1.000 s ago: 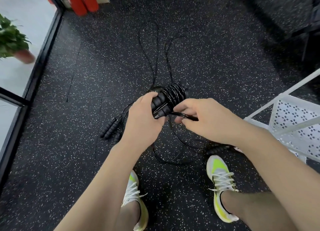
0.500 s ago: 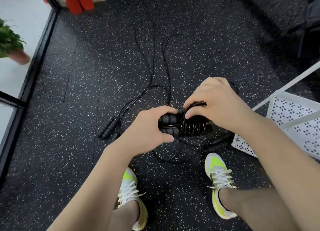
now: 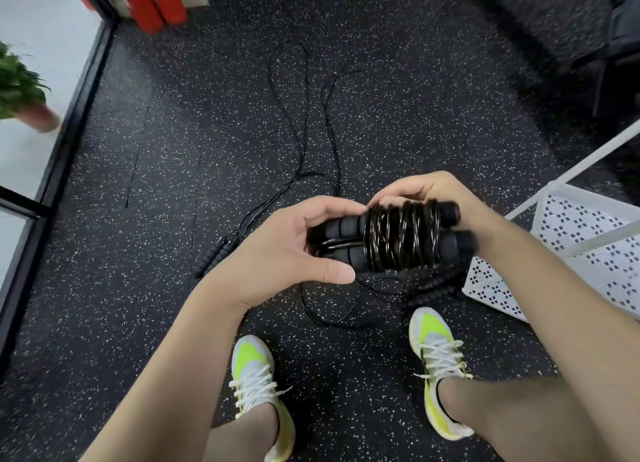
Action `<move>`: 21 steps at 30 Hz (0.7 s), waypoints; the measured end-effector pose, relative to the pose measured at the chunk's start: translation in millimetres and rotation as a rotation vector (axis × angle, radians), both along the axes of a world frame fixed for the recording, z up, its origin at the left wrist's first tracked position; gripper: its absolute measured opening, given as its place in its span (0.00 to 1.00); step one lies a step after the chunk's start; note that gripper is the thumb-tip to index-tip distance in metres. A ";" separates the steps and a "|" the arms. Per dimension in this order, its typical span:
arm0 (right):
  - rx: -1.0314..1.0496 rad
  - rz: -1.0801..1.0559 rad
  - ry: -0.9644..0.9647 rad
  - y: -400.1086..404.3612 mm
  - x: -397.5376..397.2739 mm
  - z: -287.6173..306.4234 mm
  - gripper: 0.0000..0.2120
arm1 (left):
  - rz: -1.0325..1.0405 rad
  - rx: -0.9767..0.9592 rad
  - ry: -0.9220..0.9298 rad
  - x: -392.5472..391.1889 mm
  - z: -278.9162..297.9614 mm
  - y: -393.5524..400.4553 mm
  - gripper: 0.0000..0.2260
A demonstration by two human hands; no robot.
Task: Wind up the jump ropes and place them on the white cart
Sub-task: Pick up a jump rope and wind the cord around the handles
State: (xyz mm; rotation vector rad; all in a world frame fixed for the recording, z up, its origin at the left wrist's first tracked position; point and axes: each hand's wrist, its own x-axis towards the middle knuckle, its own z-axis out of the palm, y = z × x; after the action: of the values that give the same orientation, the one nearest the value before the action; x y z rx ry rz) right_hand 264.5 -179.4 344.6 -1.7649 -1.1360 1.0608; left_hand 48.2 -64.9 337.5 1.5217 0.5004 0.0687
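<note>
- The wound jump rope [image 3: 398, 239] sits between both hands above the floor, just left of the white cart [image 3: 585, 233].
- The left hand [image 3: 291, 250] curls round the bare ends of the two handles, thumb underneath, fingers over the top.
- The right hand [image 3: 440, 201] curls over the far side of the bundle near the other handle ends; its fingertips are hidden, so how firmly it grips cannot be told.
- The bundle looks light and compact: two black ribbed foam handles side by side, with thin glossy black cord crossing them in many turns.
- The foam should give a soft, non-slip hold; the cord looks slick and springy, so the coils may loosen if the last end is not tucked in.
- Best held across both handles at once, squeezing them together so the winding stays tight.
- A second jump rope [image 3: 304, 122] lies unwound on the speckled floor [image 3: 173, 149], its handles [image 3: 213, 257] left of the hands.
- More black handles [image 3: 436, 288] lie by the cart's foot.
</note>
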 end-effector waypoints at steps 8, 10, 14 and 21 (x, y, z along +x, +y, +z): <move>-0.134 -0.022 -0.125 9.9 -47.1 -19.6 0.14 | 0.441 -0.092 -0.159 17.0 -14.6 -3.9 0.33; -0.120 -0.048 0.011 13.6 -53.8 -20.7 0.12 | 0.517 -0.022 -0.125 18.0 -19.3 -4.3 0.33; -0.183 -0.029 0.129 14.3 -59.2 -16.8 0.10 | 0.604 0.290 0.038 17.9 -21.1 -7.2 0.33; -0.215 -0.173 0.423 17.1 -50.1 -6.0 0.05 | 0.497 0.679 0.241 25.5 -12.5 -17.7 0.30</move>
State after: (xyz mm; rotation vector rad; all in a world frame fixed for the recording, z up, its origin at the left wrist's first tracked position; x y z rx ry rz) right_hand 214.4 -162.3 338.5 -1.6552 -0.6185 1.4053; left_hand 73.6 -82.6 325.0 2.0400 1.1233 0.4861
